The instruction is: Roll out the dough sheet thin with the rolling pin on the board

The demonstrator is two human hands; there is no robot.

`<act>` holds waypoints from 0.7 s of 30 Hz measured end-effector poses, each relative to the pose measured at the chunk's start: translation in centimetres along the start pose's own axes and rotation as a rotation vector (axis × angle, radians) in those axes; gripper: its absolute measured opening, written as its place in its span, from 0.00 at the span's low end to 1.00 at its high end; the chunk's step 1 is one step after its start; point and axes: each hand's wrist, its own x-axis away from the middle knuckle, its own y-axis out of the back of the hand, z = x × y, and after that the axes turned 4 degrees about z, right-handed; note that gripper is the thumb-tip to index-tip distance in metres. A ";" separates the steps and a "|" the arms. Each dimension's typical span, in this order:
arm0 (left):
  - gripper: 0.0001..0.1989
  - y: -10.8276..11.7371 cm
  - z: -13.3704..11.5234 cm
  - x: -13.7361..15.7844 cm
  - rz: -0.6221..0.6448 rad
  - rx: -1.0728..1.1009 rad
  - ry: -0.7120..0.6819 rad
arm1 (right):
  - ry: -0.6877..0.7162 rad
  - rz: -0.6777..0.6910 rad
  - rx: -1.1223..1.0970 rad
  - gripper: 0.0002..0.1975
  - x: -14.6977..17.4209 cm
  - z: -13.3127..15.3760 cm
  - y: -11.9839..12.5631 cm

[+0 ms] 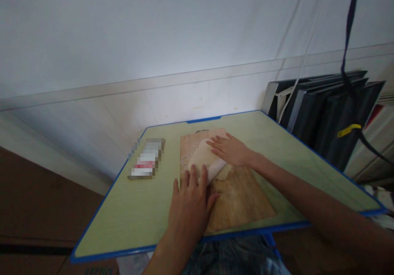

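Note:
A pale, floury piece of dough lies aslant on a wooden board. It looks folded or rolled over, and a thin flat edge shows on its near right side. My left hand rests at the dough's near left end, fingers stretched out and spread, thumb over the board. At the far right end of the dough, my right hand lies flat with its fingers extended across it. Both hands hide parts of the dough. White flour marks the upper left of the board.
The board sits on a light green table with a blue edge. A pixelated flat rectangular item lies to the left. Dark panels lean against the white wall on the right, and a dark strap hangs before them.

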 end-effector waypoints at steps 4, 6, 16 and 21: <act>0.30 0.4 1.6 -0.3 0.067 0.086 -0.034 | -0.020 0.054 -0.044 0.28 -4.0 0.4 0.5; 0.30 0.6 2.4 -0.4 0.088 0.136 -0.086 | -0.023 0.075 -0.069 0.29 -4.6 0.6 0.5; 0.30 -0.5 0.7 1.6 -0.022 0.030 -0.046 | -0.033 -0.031 0.044 0.25 3.4 0.6 0.0; 0.30 -1.1 0.2 2.0 -0.080 -0.017 -0.028 | -0.020 -0.016 0.040 0.25 3.7 0.7 0.1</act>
